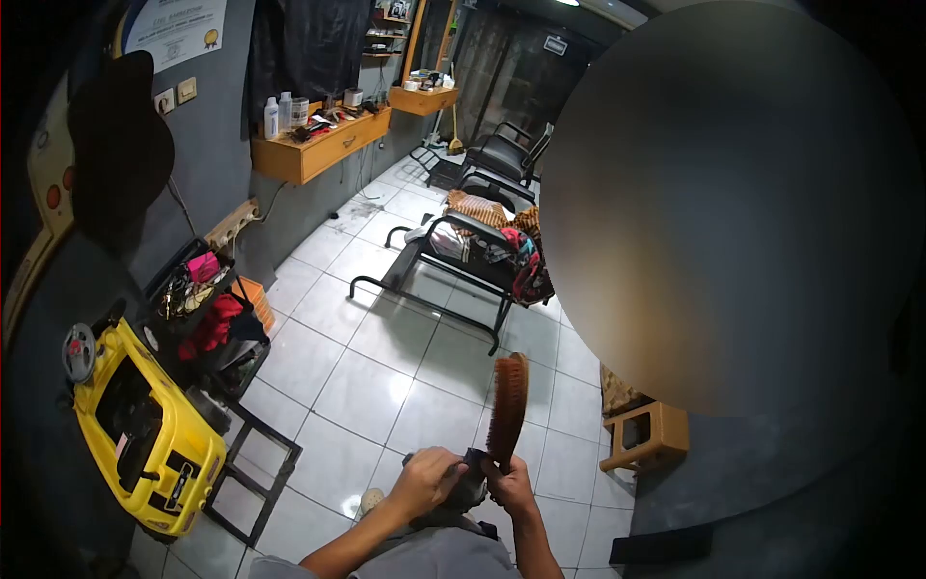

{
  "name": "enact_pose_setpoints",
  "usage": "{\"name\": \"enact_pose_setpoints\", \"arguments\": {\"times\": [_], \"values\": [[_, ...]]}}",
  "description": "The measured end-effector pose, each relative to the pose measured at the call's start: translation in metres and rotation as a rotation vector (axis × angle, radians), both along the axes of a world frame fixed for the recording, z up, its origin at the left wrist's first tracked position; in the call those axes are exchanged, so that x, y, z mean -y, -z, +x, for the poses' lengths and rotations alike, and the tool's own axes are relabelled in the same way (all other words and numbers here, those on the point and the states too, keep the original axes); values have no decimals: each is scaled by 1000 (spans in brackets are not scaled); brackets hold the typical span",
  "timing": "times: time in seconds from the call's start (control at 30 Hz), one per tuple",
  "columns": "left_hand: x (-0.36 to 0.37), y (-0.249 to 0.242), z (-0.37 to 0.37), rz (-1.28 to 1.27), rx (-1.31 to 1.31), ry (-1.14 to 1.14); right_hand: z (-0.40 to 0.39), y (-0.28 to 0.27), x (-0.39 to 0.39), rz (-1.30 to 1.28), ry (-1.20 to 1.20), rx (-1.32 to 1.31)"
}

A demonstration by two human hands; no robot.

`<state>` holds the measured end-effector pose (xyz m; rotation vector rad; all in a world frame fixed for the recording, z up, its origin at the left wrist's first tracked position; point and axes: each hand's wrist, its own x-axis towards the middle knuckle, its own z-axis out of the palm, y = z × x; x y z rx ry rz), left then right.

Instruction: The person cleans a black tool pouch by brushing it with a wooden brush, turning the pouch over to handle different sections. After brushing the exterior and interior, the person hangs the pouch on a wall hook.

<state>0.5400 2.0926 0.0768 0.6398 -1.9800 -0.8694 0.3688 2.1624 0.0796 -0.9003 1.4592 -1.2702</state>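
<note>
Low in the middle of the head view, my right hand (513, 487) is wrapped round the lower end of a brush (507, 410). The brush stands upright, with long reddish-brown bristles facing left and a pale wooden back. Just left of it, my left hand (429, 481) is closed, its fingers at a black object (471, 477) between the two hands. What that black object is, I cannot make out. My fingers hide part of it and the brush's lower end.
A black-framed barber chair (453, 261) with cloths on it stands ahead. Left are a yellow toy car (154, 434) and a black rack (198, 299) with accessories. Wooden wall shelves (323, 145) hold bottles and tools. A brown stool (666, 434) stands right, below a large blur.
</note>
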Motion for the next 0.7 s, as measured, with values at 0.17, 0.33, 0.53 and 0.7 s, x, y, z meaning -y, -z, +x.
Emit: {"name": "enact_pose_setpoints", "arguments": {"times": [0.17,0.33,0.53,0.7], "values": [[10,-9,0,116,-64,18,16,-7,3,-34,236,88],[23,-21,-4,164,-163,-3,23,34,-9,-9,16,16],[43,-55,14,185,-256,19,-24,295,-44,503,-436,-714],[44,-62,28,158,-297,-31,-44,355,-48,797,-568,-948]]}}
